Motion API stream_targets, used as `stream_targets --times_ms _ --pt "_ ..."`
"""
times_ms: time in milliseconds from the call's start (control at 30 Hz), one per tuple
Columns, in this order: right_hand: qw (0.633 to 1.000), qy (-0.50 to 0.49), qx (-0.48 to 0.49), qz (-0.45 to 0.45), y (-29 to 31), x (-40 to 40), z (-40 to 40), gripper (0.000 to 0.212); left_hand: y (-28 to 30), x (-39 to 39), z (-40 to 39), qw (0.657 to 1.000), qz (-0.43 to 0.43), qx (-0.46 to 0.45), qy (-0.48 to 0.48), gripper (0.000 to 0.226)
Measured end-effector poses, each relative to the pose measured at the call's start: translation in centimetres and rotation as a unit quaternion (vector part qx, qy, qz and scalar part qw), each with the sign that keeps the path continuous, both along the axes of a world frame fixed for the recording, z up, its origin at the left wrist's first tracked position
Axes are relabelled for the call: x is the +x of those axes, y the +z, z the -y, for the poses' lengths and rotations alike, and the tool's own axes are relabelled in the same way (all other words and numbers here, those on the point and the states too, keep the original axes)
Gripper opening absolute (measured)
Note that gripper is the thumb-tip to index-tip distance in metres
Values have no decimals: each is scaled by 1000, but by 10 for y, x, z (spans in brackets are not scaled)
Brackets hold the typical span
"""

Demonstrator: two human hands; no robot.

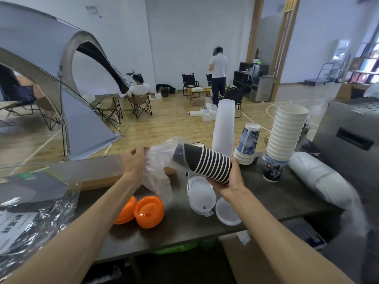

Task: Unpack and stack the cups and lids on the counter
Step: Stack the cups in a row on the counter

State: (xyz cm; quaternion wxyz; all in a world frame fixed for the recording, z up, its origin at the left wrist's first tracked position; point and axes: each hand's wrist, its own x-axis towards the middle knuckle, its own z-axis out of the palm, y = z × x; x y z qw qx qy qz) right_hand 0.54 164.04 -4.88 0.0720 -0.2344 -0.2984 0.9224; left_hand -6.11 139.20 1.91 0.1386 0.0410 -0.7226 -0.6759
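Observation:
A stack of black cups with white rims [207, 163] lies on its side above the dark counter [276, 199]. My right hand [233, 177] grips its wide end. Its narrow end is still inside a clear plastic bag [162, 160], which my left hand [134, 159] pinches at the far end. Below on the counter lie white lids [202, 196], a frosted lid [226, 212] and two stacks of orange lids [148, 212].
Behind stand a tall frosted cup stack [224, 126], an upside-down blue printed cup stack [247, 144], and white bowls [287, 134] atop a blue cup [273, 171]. A sleeve of white lids [320, 179] lies at the right by a steel machine [352, 140]. Crumpled plastic [37, 214] lies left.

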Motion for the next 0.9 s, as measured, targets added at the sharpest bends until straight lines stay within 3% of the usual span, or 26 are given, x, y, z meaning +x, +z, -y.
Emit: stream_targets --times_ms 100,200,333,400,500,567,667,800,900 --pt "1000 0 -16 -8 -4 2 -3 58 -10 -3 17 983 -30 -166 67 23" --pt "1000 -2 -20 -12 -5 5 -6 50 -33 -12 32 940 -13 -340 38 22" --pt "1000 0 -27 -11 -4 7 -9 51 -52 -12 39 772 79 -631 5 42" --pt "1000 2 -28 -13 -1 6 -9 50 -49 -9 37 730 28 -683 17 46" --pt "999 1 -39 -8 2 4 -5 52 -37 -6 27 705 -112 -701 11 51" --pt "998 13 -56 -7 4 0 1 54 -26 1 12 715 -161 -676 -78 59" --pt "997 35 -73 -15 11 -5 13 56 -14 16 -15 779 -134 -573 -218 76" --pt "993 49 -102 -26 21 -13 29 55 -17 15 -38 906 -37 -280 -316 95" --pt "994 94 -58 -21 28 -16 35 58 -16 11 -52 942 1 -88 -323 91"
